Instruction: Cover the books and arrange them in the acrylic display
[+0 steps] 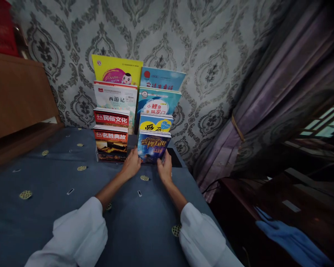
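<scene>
A tiered rack of books stands against the patterned wall on a blue cloth-covered table [44, 207]. The front right book [153, 146] has a dark blue fantasy cover. My left hand [132, 164] grips its left edge, fingers curled. On the book's right edge my right hand [164, 167] is wrapped around it the same way. Left of it stands a red-banded book [110, 142] with a Great Wall picture. Behind rise more books: a yellow-and-blue one [156, 122], a red-titled one [111, 118], a white one [115, 97], a yellow one [115, 68] and blue ones [161, 79].
A wooden headboard-like panel [16, 96] stands at the left. Purple curtains [281, 92] hang at the right, tied with a cord. Right of the table, dark furniture sits low with a blue cloth [289, 233] on it. The table's right edge runs close to my right arm.
</scene>
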Tool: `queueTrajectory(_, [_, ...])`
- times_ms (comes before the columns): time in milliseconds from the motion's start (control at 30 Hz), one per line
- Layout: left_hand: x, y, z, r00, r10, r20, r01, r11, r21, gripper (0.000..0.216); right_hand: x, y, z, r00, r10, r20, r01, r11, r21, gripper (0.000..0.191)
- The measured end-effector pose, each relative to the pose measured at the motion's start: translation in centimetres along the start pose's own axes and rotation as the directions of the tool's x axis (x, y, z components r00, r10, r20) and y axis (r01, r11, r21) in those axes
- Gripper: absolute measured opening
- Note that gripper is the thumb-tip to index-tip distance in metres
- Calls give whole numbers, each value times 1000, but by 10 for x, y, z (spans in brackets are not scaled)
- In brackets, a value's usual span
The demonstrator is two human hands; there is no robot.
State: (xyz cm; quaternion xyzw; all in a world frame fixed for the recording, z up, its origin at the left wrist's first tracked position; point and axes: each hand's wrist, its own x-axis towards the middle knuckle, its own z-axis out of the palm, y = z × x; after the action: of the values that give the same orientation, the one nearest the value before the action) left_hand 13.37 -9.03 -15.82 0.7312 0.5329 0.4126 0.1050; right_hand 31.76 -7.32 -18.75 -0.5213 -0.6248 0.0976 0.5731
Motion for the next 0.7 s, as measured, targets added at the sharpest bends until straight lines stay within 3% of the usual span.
queueTrajectory(133, [-17,-1,-16,994,110,-6,-110,994,15,64,-3,-3,-5,997,67,28,-69,992,105,70])
queueTrajectory(200, [-33,-9,-31,981,192,24,-193,980,43,60,-10,-4,-6,983,183,4,-180,968,174,73])
queueTrajectory(333, [-67,-40,-65,952,262,159,-283,952,121,52,-33,-11,-8,857,514,23,-497,816,294,63])
queueTrajectory(433, [-82,-59,-80,929,270,251,-314,937,154,45,-51,-29,-3,806,584,96,-582,750,314,44])
queueTrajectory(500, [-85,-60,-84,911,281,302,-343,923,177,40,-63,-49,4,803,553,223,-595,724,349,36])
queueTrajectory(567, [-87,-55,-86,886,285,365,-381,897,223,37,-74,-70,10,801,439,407,-583,727,363,27])
queueTrajectory(667, [-93,-43,-88,827,311,468,-460,853,246,35,-88,-94,11,826,95,555,-317,893,318,18])
queueTrajectory(700, [-96,-40,-88,811,320,490,-478,846,237,34,-91,-99,9,805,-7,593,-208,933,293,18])
